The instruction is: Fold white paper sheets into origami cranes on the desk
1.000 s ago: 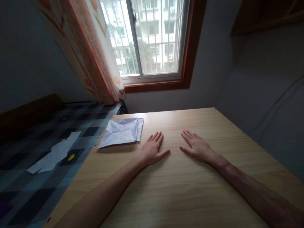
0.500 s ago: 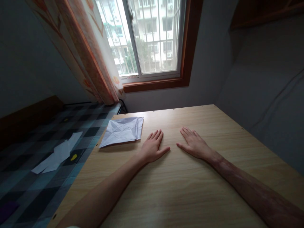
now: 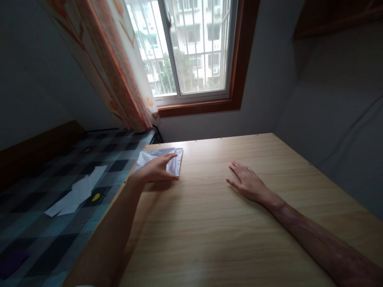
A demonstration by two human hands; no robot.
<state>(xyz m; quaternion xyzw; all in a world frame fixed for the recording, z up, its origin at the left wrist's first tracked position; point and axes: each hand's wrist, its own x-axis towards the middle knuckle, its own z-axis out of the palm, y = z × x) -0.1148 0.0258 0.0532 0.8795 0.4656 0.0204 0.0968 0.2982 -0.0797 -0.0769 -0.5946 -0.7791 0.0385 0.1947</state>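
Creased white sheets of paper (image 3: 143,159) lie stacked at the far left corner of the wooden tabletop (image 3: 203,223). Over the stack is my left hand (image 3: 158,166), its thumb and fingers apart near the paper's right side. It covers much of the paper, and I cannot tell whether the fingertips touch it. My right hand (image 3: 247,181) rests palm down on the wood, right of the middle, fingers stretched out and holding nothing.
To the left is a bed with a checked cover (image 3: 48,255), some white paper strips (image 3: 79,191) on it. Behind the table are a barred window (image 3: 200,52) and a patterned curtain (image 3: 116,71). A shelf (image 3: 338,20) hangs at upper right.
My left hand has lifted from the tabletop and moved left over the paper stack, its thumb and fingers now curved apart. My right hand stays in about the same place.
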